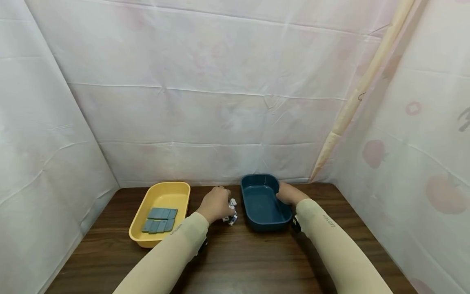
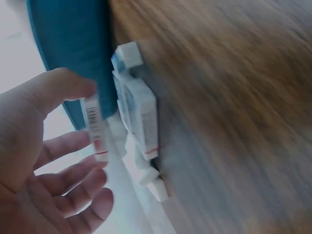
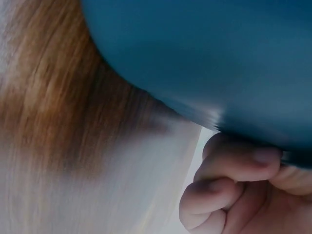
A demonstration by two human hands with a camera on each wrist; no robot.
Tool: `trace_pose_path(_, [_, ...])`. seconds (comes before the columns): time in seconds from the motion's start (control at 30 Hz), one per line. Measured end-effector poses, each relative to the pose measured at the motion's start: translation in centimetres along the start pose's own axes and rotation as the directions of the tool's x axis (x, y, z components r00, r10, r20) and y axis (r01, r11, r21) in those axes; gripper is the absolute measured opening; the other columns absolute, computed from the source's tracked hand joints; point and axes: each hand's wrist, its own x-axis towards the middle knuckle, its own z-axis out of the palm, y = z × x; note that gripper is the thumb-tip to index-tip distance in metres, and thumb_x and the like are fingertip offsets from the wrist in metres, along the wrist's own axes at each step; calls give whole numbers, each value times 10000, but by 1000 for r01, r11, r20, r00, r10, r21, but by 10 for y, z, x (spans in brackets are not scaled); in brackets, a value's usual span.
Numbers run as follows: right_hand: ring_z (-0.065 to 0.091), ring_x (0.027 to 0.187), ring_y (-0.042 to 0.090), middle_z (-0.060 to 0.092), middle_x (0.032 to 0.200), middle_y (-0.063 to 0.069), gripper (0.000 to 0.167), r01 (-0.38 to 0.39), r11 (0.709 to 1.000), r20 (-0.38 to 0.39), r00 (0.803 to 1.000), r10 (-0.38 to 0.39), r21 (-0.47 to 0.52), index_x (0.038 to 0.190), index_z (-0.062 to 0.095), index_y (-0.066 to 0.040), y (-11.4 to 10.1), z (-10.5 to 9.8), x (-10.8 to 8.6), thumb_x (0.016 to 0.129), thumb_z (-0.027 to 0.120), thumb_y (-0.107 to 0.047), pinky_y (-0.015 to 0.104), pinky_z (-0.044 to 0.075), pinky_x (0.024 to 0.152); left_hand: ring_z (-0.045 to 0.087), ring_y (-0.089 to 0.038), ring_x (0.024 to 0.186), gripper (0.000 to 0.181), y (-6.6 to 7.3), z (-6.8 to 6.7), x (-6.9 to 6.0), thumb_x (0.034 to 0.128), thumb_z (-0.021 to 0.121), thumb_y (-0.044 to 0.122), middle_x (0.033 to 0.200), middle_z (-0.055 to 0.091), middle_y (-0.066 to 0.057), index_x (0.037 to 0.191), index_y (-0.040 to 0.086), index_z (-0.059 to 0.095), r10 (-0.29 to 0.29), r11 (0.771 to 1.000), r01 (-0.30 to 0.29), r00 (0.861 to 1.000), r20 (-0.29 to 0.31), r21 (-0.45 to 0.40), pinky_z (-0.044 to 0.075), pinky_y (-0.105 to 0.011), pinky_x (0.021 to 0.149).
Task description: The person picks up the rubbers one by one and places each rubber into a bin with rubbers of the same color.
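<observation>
Between thumb and fingers, my left hand (image 1: pixel 216 204) pinches a small white box (image 2: pixel 93 124) with a barcode and a red mark. Several similar small white boxes (image 2: pixel 142 117) lie in a loose heap on the table close by, partly hidden behind that hand in the head view. To their right stands a dark blue plastic bin (image 1: pixel 267 227), with nothing seen inside it. My right hand (image 1: pixel 289 193) grips the right side of this bin at its rim; in the right wrist view the fingers (image 3: pixel 239 163) are curled against its edge.
A yellow bin (image 1: pixel 136 237) at the left holds several flat grey-blue pieces (image 1: pixel 160 219) in two rows. The dark wood table (image 1: pixel 235 265) ends at a white printed curtain (image 1: pixel 220 122) behind and on both sides. A cloth-wrapped pole (image 1: pixel 352 106) slants at the right rear.
</observation>
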Motion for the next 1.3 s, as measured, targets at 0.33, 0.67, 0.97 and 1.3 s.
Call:
trace_pose_path(0.33, [519,1547,460,399,1769,320,716,55,998,14,998,-55,1,1786,215,8,-2,-1,-8,1107,439,24,616,534,1170,669,-219,1062,387,31,6,9,935,915,391,1227,752,-77,1190,113,832,36,995,-49,988,-151,-87,621,-389,856])
trace_pose_path(0.67, [613,1458,417,505,1702,313,668,68,996,-9,998,-68,-52,1741,320,41,0,-4,-7,1110,518,-47,584,560,1141,661,-232,1126,400,66,26,22,943,918,407,1208,784,-57,1210,114,866,159,986,-164,977,-139,-24,600,-394,934])
trace_pose_path(0.97, [658,1406,396,571,1639,314,585,34,991,-15,999,-36,-129,1673,407,99,-4,-4,-4,1138,545,-96,562,588,1127,687,-169,975,271,96,44,38,935,941,446,999,784,38,979,194,852,219,972,-214,975,-46,100,492,-402,895])
trace_pose_path(1.3, [510,1582,491,393,1748,390,670,24,974,-41,999,-35,-226,1694,260,200,-10,-2,-11,1171,513,-134,583,491,1252,631,-143,760,347,112,63,50,901,984,406,791,700,53,762,223,724,229,966,-229,973,11,123,551,-370,711])
